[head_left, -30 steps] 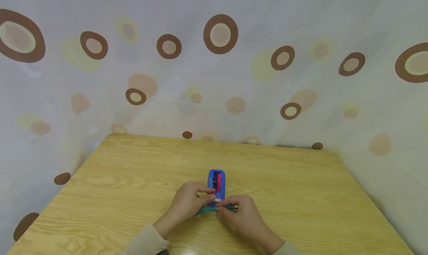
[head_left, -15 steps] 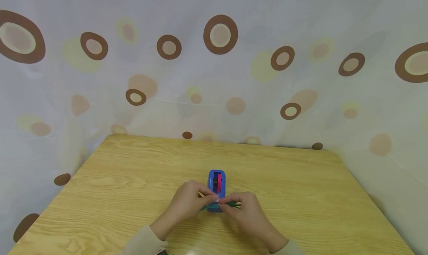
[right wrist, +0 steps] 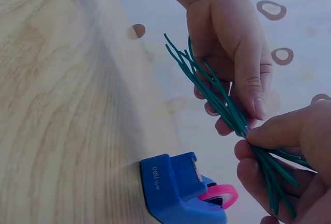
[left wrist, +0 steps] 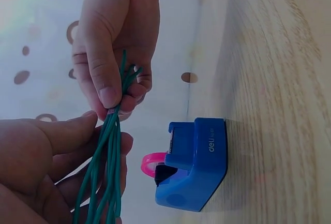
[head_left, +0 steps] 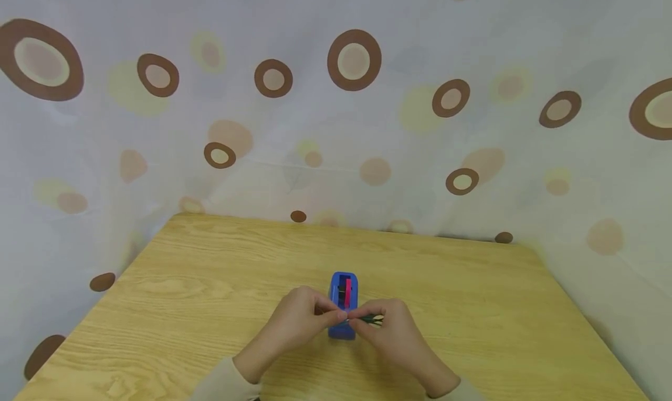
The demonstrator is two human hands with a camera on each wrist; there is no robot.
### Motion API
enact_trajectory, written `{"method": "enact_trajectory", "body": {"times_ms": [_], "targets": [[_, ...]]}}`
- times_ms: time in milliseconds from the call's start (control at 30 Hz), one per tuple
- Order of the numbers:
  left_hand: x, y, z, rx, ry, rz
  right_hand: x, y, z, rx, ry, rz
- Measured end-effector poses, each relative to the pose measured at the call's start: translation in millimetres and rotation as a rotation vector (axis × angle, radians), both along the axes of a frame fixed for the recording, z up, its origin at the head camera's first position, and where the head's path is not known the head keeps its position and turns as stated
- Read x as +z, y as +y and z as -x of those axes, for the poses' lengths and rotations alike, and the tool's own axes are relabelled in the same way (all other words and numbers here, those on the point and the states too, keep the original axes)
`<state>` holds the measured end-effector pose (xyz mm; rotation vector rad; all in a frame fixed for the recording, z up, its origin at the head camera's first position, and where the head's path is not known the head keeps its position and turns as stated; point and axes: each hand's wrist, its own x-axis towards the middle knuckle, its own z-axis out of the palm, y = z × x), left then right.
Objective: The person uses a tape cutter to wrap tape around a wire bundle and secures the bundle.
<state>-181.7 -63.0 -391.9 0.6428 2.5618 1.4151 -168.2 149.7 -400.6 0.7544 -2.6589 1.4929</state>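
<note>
A bundle of thin green strands, like coated wires (left wrist: 106, 157), is held in the air between both hands, with a small piece of clear tape (right wrist: 244, 131) around its middle. My right hand (head_left: 391, 331) pinches the bundle at the taped spot, strand ends poking out past its fingers. My left hand (head_left: 301, 319) is close against it, fingers curled behind the strands and thumb near the tape. Just beyond and below stands a blue tape dispenser (head_left: 336, 331) with a pink-cored roll (left wrist: 153, 163).
The dispenser rests on a wood-grain table (head_left: 236, 261). A pale curtain (head_left: 315, 121) with brown-ringed dots hangs behind and at the sides of the table.
Both hands have shifted slightly up and right in the head view with the strands, fingertips drawing closer together. The whole head view has moved a little; the dispenser stays put on the table.
</note>
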Motion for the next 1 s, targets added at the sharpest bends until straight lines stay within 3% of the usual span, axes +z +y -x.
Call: {"method": "enact_trajectory", "body": {"times_ms": [667, 1000], "targets": [[15.3, -0.2, -10.1, -0.023, -0.001, -0.028, 17.6, 1, -7.1, -0.005, 0.043, 0.024], [23.6, -2.0, -16.7, -0.033, 0.006, -0.013, 25.3, -1, -13.8, -0.015, 0.136, 0.016]]}}
